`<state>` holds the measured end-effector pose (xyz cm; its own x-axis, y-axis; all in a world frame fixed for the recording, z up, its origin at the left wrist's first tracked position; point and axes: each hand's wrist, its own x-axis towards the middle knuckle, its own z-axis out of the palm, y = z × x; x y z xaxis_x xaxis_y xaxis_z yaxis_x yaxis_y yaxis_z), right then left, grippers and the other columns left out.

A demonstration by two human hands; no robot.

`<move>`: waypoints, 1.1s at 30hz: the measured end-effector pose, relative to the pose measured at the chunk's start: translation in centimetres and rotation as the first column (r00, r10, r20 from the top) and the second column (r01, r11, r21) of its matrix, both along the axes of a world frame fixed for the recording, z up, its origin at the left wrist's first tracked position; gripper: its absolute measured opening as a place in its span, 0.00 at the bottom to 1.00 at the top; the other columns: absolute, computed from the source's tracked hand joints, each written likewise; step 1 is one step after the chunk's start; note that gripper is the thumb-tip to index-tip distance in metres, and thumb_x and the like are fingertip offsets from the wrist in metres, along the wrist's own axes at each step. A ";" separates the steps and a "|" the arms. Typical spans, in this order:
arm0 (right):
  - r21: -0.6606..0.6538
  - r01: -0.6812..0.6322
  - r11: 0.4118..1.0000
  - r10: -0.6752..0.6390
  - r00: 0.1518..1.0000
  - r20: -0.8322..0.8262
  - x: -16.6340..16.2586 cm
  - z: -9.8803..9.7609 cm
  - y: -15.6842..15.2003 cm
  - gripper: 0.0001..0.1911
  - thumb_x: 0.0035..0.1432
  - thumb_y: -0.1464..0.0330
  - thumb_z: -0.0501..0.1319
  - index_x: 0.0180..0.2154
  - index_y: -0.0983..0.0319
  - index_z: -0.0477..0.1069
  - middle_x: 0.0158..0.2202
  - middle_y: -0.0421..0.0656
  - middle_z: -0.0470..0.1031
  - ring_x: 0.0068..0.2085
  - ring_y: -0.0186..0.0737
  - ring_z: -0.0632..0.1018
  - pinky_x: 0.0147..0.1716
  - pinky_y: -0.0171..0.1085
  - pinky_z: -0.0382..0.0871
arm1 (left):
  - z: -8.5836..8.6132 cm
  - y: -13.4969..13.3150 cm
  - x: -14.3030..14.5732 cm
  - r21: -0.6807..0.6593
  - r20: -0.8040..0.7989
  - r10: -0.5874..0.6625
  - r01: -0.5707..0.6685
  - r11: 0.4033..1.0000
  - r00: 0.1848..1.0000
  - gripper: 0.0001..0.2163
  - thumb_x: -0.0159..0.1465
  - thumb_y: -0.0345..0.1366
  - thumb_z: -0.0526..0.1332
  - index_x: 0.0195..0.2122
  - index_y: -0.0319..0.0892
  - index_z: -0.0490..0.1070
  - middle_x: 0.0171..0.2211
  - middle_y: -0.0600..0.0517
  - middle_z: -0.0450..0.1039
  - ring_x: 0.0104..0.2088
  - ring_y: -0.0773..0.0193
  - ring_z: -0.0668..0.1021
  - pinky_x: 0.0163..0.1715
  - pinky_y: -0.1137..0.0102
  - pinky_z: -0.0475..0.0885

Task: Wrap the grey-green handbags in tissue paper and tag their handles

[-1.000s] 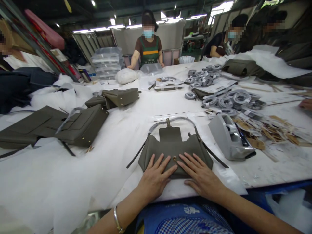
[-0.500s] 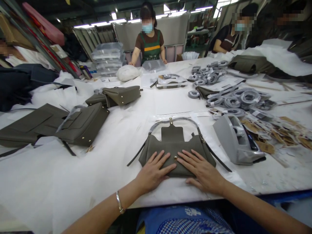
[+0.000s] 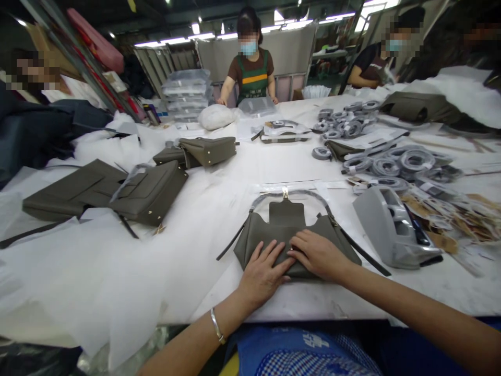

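Note:
An olive-grey leather handbag [image 3: 274, 230] lies flat on the white table [image 3: 274, 167] right in front of me, its flap turned up and its wrapped handle arching behind it. My left hand [image 3: 263, 274] rests flat on the bag's front, fingers spread. My right hand [image 3: 318, 254] lies on the bag's middle with its fingers drawn together over the small metal clasp, which they hide. Thin dark straps trail off both sides of the bag.
A grey tape dispenser [image 3: 393, 230] stands to the right, beside several rolled straps [image 3: 385, 164] and paper tags. More olive bags [image 3: 151, 192] lie on white wrapping paper [image 3: 97, 271] at the left. Other people [image 3: 252, 68] work at the far side.
My right hand has drawn in from lying spread flat to bunching its fingers over the clasp. My left hand stays flat on the bag. The view has shifted a little leftward.

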<state>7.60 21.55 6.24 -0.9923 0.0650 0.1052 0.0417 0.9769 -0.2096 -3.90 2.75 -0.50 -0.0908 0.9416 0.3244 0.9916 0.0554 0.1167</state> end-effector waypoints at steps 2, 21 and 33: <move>0.123 -0.066 0.990 0.067 0.998 0.001 -0.8 0.1 -0.2 0.12 0.67 0.67 0.55 0.32 0.63 0.72 0.32 0.46 0.74 0.37 0.44 0.74 0.38 0.40 0.66 | -0.3 0.0 0.2 0.016 -0.006 0.004 -0.004 1.000 1.000 0.24 0.68 0.48 0.56 0.64 0.55 0.59 0.67 0.49 0.59 0.67 0.54 0.60 0.65 0.52 0.56; -0.047 -0.115 0.992 0.114 0.993 -0.027 -13.7 3.3 -2.6 0.14 0.66 0.61 0.55 0.44 0.59 0.76 0.43 0.47 0.80 0.44 0.46 0.79 0.45 0.42 0.70 | 0.3 -0.6 0.3 0.137 0.071 0.015 -0.025 0.990 0.997 0.20 0.72 0.47 0.49 0.64 0.54 0.60 0.64 0.51 0.62 0.65 0.58 0.63 0.65 0.60 0.55; 0.102 -0.536 0.838 0.539 0.842 -0.005 -26.6 -0.5 -5.8 0.38 0.51 0.85 0.57 0.63 0.58 0.62 0.69 0.47 0.55 0.69 0.51 0.55 0.64 0.52 0.52 | -0.1 -0.7 0.3 0.178 0.036 0.039 -0.044 0.983 0.999 0.21 0.71 0.48 0.50 0.64 0.56 0.59 0.65 0.53 0.62 0.65 0.60 0.63 0.64 0.60 0.57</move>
<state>-19.00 15.73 5.77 -0.8641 -0.4896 0.1164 -0.5011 0.8585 -0.1093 -3.56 2.02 -0.55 -0.1416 0.8638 0.4835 0.9845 0.0718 0.1601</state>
